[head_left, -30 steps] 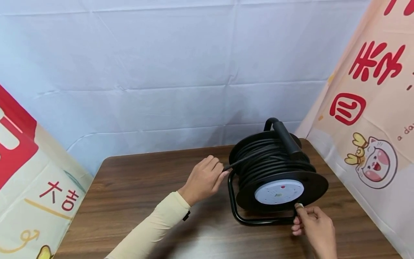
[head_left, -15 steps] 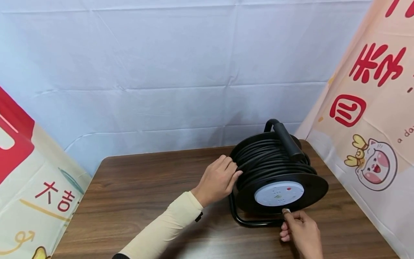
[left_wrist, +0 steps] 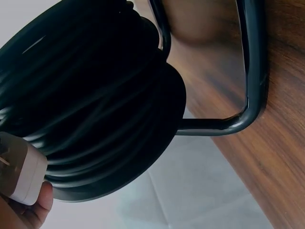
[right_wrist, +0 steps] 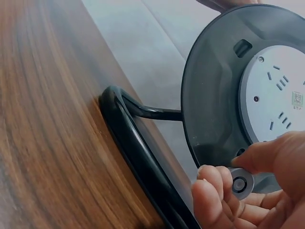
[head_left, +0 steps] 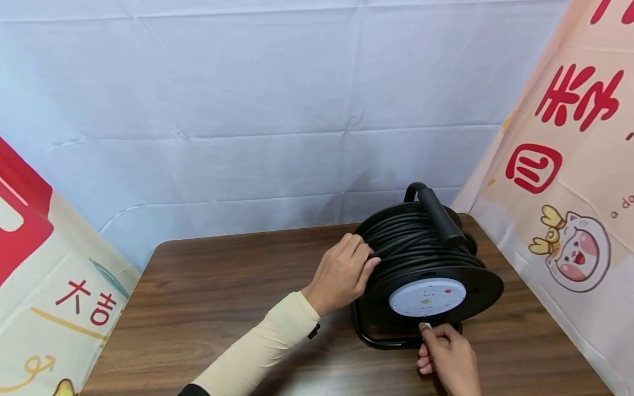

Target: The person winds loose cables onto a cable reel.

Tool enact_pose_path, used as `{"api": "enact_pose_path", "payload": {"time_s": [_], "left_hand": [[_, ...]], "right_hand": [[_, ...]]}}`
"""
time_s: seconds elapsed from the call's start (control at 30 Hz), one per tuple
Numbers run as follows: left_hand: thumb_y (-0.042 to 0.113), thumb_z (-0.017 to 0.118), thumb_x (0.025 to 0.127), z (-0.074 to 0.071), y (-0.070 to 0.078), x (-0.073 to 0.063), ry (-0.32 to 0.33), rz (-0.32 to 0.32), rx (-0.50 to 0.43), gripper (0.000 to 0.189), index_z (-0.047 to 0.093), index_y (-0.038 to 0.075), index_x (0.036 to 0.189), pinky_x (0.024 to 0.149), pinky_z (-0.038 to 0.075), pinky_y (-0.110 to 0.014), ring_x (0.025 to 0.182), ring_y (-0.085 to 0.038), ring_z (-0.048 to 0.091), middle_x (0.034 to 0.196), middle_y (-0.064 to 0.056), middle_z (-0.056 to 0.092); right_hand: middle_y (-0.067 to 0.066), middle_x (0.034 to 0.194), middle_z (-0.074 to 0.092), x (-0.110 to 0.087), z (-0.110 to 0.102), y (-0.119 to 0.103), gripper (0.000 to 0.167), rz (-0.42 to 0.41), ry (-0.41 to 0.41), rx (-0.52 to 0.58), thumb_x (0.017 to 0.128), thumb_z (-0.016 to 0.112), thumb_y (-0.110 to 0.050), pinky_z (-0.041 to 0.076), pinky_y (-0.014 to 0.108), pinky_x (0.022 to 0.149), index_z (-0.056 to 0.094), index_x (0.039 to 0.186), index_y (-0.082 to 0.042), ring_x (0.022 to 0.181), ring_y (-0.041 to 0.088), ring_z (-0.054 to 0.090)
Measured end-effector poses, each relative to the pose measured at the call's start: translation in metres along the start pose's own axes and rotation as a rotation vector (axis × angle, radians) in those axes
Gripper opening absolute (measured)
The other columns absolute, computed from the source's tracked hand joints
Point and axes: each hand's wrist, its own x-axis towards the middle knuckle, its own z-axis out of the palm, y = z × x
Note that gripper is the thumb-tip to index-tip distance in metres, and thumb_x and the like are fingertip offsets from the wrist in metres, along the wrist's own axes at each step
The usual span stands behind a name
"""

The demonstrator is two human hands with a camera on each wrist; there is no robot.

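A black cable reel, wound with black cable, stands on the wooden table at the right. Its front flange bears a pale round socket panel. My left hand is at the reel's left side. In the left wrist view, its fingers hold a plug with a pale body, close against the windings; the rest of that hand is mostly out of view. Below the panel, my right hand pinches the small grey crank knob on the flange between thumb and fingers.
The reel's black tubular frame rests on the brown tabletop, and its thick carrying handle rises over the windings. A white cloth hangs behind. Printed banners flank the table.
My left hand has moved right, up against the reel, and the cable stretch in front of it has shortened. My right hand has moved left with the knob, and the reel has turned clockwise.
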Motion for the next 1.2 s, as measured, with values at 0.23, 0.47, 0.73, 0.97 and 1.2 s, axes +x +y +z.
{"api": "enact_pose_path", "payload": {"time_s": [0.23,0.47,0.73,0.97,1.2], "left_hand": [[0.032,0.035,0.111,-0.001,0.004,-0.002,0.017,-0.046,-0.024,0.041,0.063,0.005,0.101,0.073,0.050,-0.025,0.086,-0.016,0.051,0.095,-0.005,0.056],[0.042,0.036,0.110,-0.002,0.005,-0.008,0.056,-0.024,-0.060,0.050,0.065,0.002,0.112,0.076,0.052,-0.027,0.092,-0.018,0.054,0.107,-0.009,0.059],[0.047,0.030,0.109,-0.004,0.005,-0.010,0.077,-0.002,-0.115,0.059,0.063,0.001,0.125,0.085,0.050,-0.030,0.098,-0.020,0.055,0.114,-0.011,0.059],[0.054,0.031,0.107,-0.008,0.004,-0.012,0.082,0.027,-0.133,0.067,0.059,0.000,0.133,0.092,0.050,-0.032,0.103,-0.021,0.056,0.118,-0.012,0.058],[0.058,0.038,0.105,-0.012,0.003,-0.012,0.100,0.011,-0.147,0.067,0.057,0.000,0.131,0.097,0.049,-0.034,0.106,-0.022,0.055,0.119,-0.012,0.056]], "right_hand": [[0.006,0.066,0.068,-0.003,0.001,0.001,0.043,-0.009,-0.015,-0.091,0.101,0.059,-0.041,0.057,0.031,0.053,0.063,0.098,0.001,0.053,0.021,0.068],[0.005,0.068,0.066,-0.001,-0.005,-0.006,0.046,-0.023,-0.104,-0.172,0.101,0.057,-0.045,0.057,0.031,0.053,0.065,0.099,0.001,0.056,0.020,0.068],[0.001,0.072,0.066,-0.013,-0.050,-0.056,0.044,-0.262,-0.088,-0.339,0.103,0.056,-0.046,0.054,0.026,0.057,0.068,0.104,-0.003,0.060,0.012,0.066],[-0.009,0.074,0.067,-0.042,-0.083,-0.119,0.010,-0.730,0.226,-0.249,0.098,0.069,-0.015,0.046,0.012,0.057,0.073,0.105,-0.011,0.063,0.000,0.062],[0.017,0.112,0.061,-0.011,-0.078,-0.190,0.047,-0.873,0.305,-0.385,0.096,0.071,-0.029,0.046,0.030,0.082,0.064,0.129,0.003,0.095,0.017,0.060]]}}
